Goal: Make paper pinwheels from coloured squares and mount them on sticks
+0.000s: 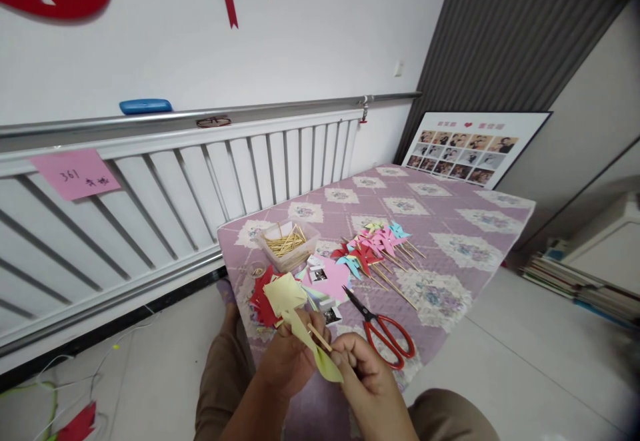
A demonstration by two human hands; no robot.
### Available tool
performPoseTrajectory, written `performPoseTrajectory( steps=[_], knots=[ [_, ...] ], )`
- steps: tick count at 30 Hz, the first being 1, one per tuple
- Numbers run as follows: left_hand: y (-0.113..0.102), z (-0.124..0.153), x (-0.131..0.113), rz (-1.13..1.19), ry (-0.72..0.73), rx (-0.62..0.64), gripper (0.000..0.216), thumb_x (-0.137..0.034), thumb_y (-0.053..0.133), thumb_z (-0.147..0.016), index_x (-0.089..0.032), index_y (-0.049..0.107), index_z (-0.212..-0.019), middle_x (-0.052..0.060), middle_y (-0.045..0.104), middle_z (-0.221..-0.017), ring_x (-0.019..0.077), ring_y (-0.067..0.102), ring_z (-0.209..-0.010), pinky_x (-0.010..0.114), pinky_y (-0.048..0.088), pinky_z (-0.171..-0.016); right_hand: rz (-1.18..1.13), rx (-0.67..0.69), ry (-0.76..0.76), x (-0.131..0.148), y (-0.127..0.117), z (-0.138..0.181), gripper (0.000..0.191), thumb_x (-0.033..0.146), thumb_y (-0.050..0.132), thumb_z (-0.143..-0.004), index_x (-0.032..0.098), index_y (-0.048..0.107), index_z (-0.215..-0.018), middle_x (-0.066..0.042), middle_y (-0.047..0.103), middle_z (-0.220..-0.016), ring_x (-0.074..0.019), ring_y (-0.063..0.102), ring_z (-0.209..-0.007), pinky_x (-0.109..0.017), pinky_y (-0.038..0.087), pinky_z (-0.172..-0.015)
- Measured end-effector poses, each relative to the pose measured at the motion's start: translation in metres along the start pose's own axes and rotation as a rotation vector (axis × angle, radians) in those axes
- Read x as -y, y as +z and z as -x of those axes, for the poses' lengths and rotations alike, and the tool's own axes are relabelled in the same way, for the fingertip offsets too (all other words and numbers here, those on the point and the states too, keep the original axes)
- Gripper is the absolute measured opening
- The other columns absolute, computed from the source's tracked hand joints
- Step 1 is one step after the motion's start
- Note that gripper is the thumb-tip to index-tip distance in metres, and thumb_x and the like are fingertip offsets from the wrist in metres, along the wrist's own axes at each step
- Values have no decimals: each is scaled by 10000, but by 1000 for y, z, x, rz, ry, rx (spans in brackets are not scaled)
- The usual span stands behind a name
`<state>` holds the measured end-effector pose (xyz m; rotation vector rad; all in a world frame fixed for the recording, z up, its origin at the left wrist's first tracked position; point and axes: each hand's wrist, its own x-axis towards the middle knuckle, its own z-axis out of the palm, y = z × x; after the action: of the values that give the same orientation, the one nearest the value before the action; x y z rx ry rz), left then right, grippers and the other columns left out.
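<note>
Between my hands, close to the table's near edge, is a curved piece of yellow paper (327, 365) with a short wooden stick (319, 337) against it. My left hand (289, 354) is closed on the paper from the left. From the right, my right hand (367, 371) pinches the lower part of the paper near the stick's end. Red-handled scissors (385, 334) lie beside my right hand, blades pointing to the upper left. Beyond my left hand sit stacked pale yellow (285, 294) and red paper pieces (263, 298).
A clear plastic box (310, 240) holds many wooden sticks. Several paper pinwheels (367, 248) on sticks lie right of it. Small white boxes (316, 262) rest on pink paper. A photo board (520, 128) leans behind the patterned tablecloth (460, 204). A white radiator (280, 161) borders the left.
</note>
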<state>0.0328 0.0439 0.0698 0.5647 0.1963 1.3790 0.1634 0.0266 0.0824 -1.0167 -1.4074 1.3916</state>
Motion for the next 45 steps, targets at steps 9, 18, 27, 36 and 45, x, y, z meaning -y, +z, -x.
performPoseTrajectory(
  steps=[9,18,27,36,45],
  knots=[
    [5,1,-2,-13,-1,-2,301,-294,777,-700,-179,502,-652,-27,478,-665,93,423,-578,262,322,-579,63,-31,-33,-2,2,2,326,497,519,-883,213,526,-722,60,377,-616,-129,356,-569,-237,311,-541],
    [3,1,-1,-12,15,28,235,-309,761,-718,-190,562,-680,-27,455,-657,98,407,-580,255,326,-577,100,-24,-47,-3,2,3,315,484,520,-880,215,527,-718,54,393,-620,-133,372,-574,-238,319,-546],
    [4,3,-2,11,14,25,209,-302,743,-738,-186,580,-677,-20,454,-659,101,402,-590,261,325,-606,85,-38,-67,-3,5,5,306,480,529,-880,215,528,-726,59,387,-610,-127,357,-554,-237,299,-526],
    [7,3,-2,-1,18,21,313,-350,735,-733,-180,498,-620,-28,403,-625,98,347,-570,261,301,-586,50,-54,-70,-2,8,6,311,499,547,-865,221,536,-727,50,423,-607,-133,380,-551,-243,307,-523],
    [2,3,1,-3,22,3,299,-328,758,-715,-180,516,-623,-24,445,-634,92,375,-566,261,302,-580,-32,-28,-8,-3,8,5,340,526,557,-855,215,520,-720,57,397,-618,-124,346,-557,-234,293,-528]
  ],
)
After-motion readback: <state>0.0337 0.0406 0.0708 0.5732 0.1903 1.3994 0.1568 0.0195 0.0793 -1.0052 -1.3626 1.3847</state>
